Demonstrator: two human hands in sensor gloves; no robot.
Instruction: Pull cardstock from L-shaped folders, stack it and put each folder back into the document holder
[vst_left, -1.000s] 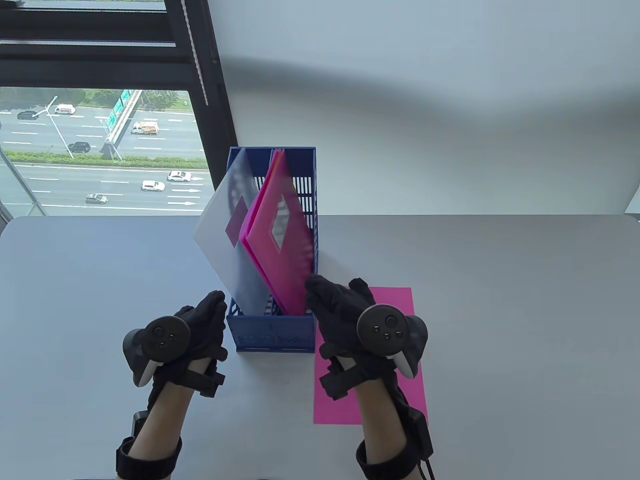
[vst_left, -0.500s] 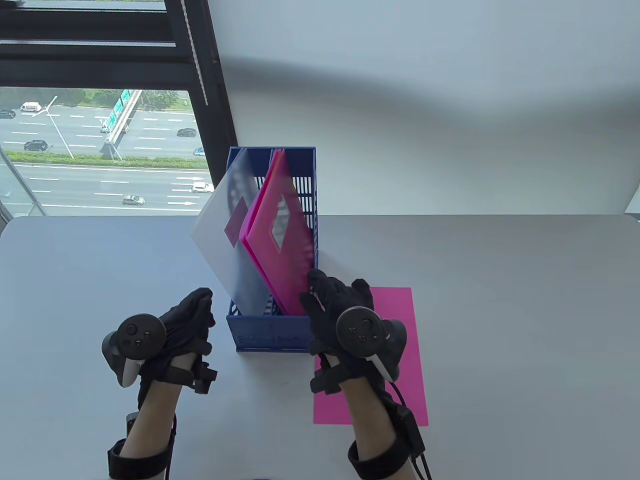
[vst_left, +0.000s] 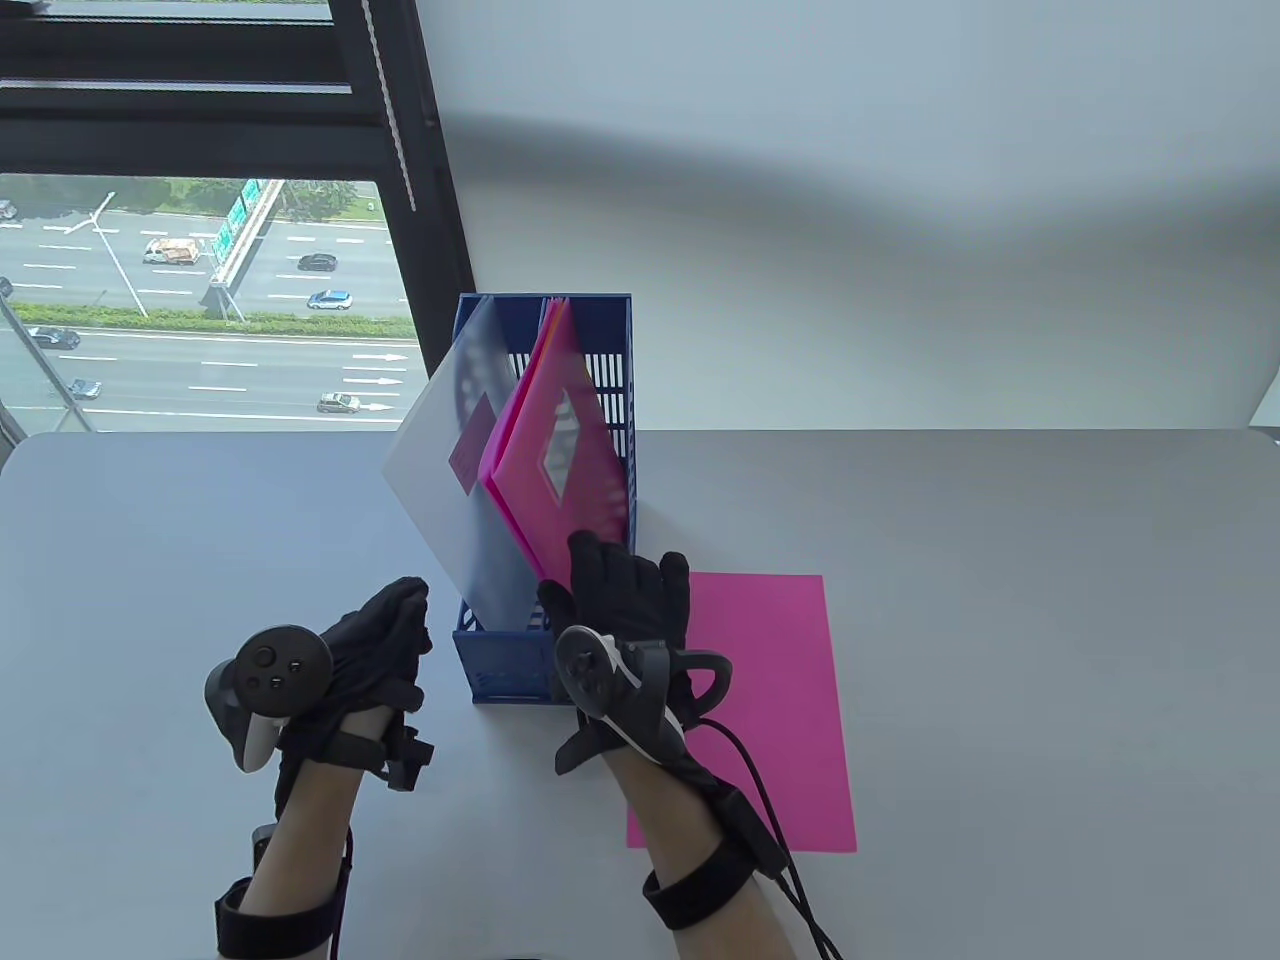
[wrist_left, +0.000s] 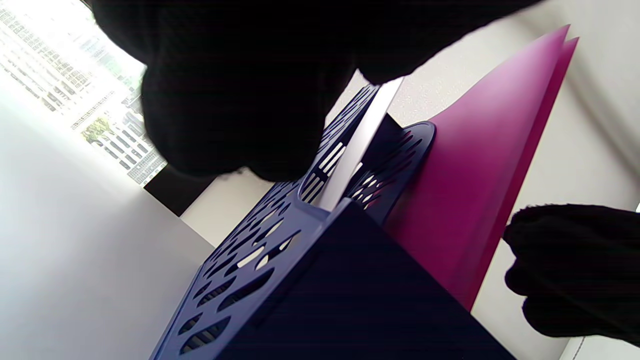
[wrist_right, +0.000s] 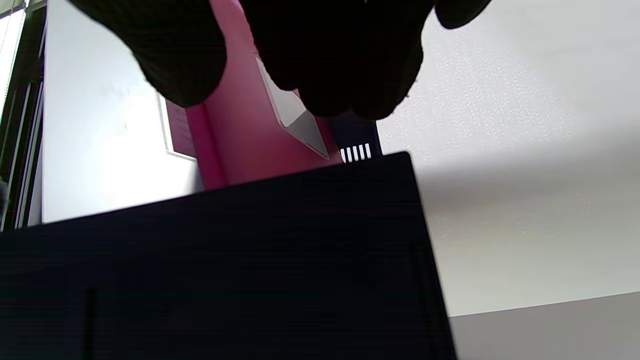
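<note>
The right hand (vst_left: 615, 600) has slid left from beside the blue document holder (vst_left: 545, 670) to the near end of it, off the pink cardstock (vst_left: 775, 700) lying flat on the desk (vst_left: 1000, 620). Its fingers now reach up to the low near corner of the pink folder (vst_left: 555, 470) that leans in the holder, but whether they pinch it I cannot tell (the glove hides the tips). The left hand (vst_left: 375, 645) has pulled back a little from the holder and now sits just left of it, fingers loosely curled, holding nothing. I think this means the next folder is about to come out, so the job is only partly done: one sheet is on the desk, and a clear folder (vst_left: 450, 480) already stands in the left part of the holder. The desk is pale grey and smooth. Behind it is a plain white wall, and at the far left a big window (vst_left: 200, 300) shows a road with cars.
</note>
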